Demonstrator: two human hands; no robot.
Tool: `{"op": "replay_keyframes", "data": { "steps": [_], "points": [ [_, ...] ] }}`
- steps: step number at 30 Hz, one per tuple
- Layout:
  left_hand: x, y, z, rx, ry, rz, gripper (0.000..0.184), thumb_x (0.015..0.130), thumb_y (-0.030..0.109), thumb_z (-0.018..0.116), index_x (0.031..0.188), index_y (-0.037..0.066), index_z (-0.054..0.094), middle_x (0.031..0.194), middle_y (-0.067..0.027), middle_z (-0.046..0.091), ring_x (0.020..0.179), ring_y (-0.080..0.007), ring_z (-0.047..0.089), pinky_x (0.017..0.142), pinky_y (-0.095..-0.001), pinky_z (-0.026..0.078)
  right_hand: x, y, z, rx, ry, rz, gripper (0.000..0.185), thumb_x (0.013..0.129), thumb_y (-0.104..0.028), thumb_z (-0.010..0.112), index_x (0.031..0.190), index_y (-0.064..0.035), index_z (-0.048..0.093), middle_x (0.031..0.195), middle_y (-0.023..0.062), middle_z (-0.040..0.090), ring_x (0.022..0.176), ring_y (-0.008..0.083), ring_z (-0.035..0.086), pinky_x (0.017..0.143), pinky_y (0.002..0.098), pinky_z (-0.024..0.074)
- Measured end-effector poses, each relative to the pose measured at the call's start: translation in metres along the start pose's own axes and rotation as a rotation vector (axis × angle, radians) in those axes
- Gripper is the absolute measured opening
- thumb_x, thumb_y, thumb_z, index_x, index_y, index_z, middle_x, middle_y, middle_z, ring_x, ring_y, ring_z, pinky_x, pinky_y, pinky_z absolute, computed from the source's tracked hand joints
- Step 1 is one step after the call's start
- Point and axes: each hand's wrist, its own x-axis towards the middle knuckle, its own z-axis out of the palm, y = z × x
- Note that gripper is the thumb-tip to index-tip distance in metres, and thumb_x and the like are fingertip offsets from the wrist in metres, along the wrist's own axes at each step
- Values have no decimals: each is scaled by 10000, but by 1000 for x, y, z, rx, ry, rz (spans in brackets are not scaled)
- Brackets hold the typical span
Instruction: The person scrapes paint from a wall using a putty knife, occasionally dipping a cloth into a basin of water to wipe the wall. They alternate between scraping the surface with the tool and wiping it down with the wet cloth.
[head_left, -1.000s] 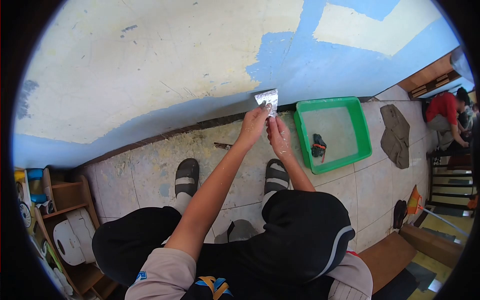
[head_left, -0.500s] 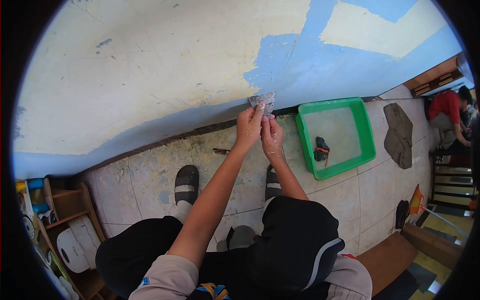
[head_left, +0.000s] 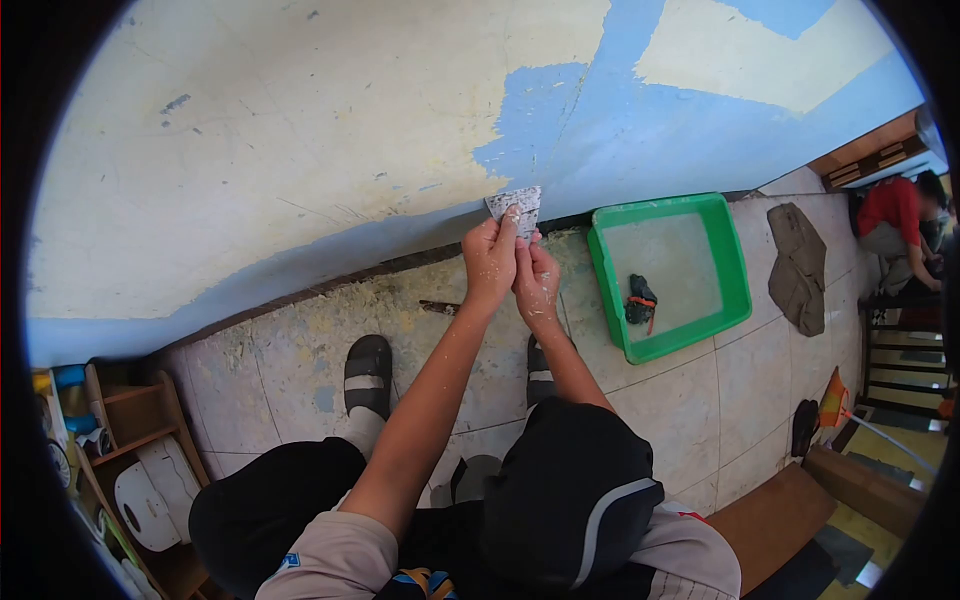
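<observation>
My left hand (head_left: pixel 489 268) and my right hand (head_left: pixel 538 285) are close together, both closed on a flat metal scraper (head_left: pixel 515 205). Dark specks and pale flakes cover its wide blade, and its handle end is hidden by my fingers. The blade is at the low part of the wall (head_left: pixel 330 130), near the edge between cream and blue paint; whether it touches cannot be made out. Paint flecks stick to my hands and forearms. Ragged cream paint borders the blue areas above the blade.
A green tub (head_left: pixel 741 270) holding a dark bundled item (head_left: pixel 641 300) stands at right. Beyond it lie a brown cloth (head_left: pixel 797 270) and a crouching person in red (head_left: pixel 890 225). Paint scraps litter the floor tiles (head_left: pixel 300 350) by the wall. A wooden shelf (head_left: pixel 135 440) is at left.
The view has shifted slightly, and my hands with the scraper sit a little further left in the picture. My right knee has also moved left. Both hands keep their grip.
</observation>
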Motion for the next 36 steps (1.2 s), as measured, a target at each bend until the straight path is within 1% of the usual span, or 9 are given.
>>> {"op": "replay_keyframes", "data": {
  "steps": [11,13,15,18,22,26,31,35,36],
  "points": [
    [5,-13,10,-132,32,-10,357,1011,222,598,779,-43,654,700,-61,661,676,-100,654,592,-257,528,12,-22,-11,-425,96,-256,260,967,-229,649,819,-16,670,477,16,400,460,41,357,439,278,293],
    [1,-8,14,-180,49,-27,365,1010,218,601,760,-46,644,687,-59,652,671,-99,654,584,-259,524,13,-14,-12,-374,61,-217,267,966,-233,650,814,-15,662,481,10,417,453,46,370,435,283,292],
    [2,0,7,12,54,31,382,1003,209,609,724,-50,624,658,-67,652,631,-112,660,553,-266,516,8,-3,0,-257,31,-169,291,992,-242,622,795,-28,647,508,-26,462,451,36,376,425,265,280],
    [1,13,2,170,70,82,359,997,191,615,746,-63,642,619,-64,640,600,-116,659,528,-278,516,-3,-6,20,313,-15,122,329,1039,-257,554,778,-69,623,590,-74,509,474,3,387,425,209,270],
    [1,17,1,202,53,98,335,998,184,614,783,-68,664,631,-62,646,602,-102,649,532,-279,530,-8,-24,19,368,-27,257,337,1034,-258,560,772,-57,630,585,-71,512,473,5,407,426,211,282],
    [1,8,11,-145,19,0,332,1002,202,612,841,-81,673,744,-75,681,653,-108,648,594,-269,563,1,-23,-1,-34,15,47,355,1016,-264,590,754,-28,635,564,-45,519,479,27,401,428,251,292],
    [4,-5,21,-286,32,-45,321,1004,220,611,866,-59,686,784,-82,693,676,-121,659,607,-262,558,14,-31,-26,-490,-20,-131,366,993,-261,625,734,-2,623,540,-9,509,517,42,403,455,279,308],
    [-1,-5,26,-307,68,-80,333,1010,248,595,898,-49,697,800,-104,712,694,-155,682,643,-278,550,15,-39,-27,-536,-24,-184,375,990,-261,630,713,-8,610,538,-7,506,518,38,406,451,281,314],
    [-1,-4,24,-307,58,-76,333,1010,248,595,898,-49,697,800,-104,712,694,-155,682,643,-278,550,14,-24,-22,-363,-23,-132,375,991,-265,628,712,-15,612,544,-12,510,504,39,401,443,281,310]
  ]
}}
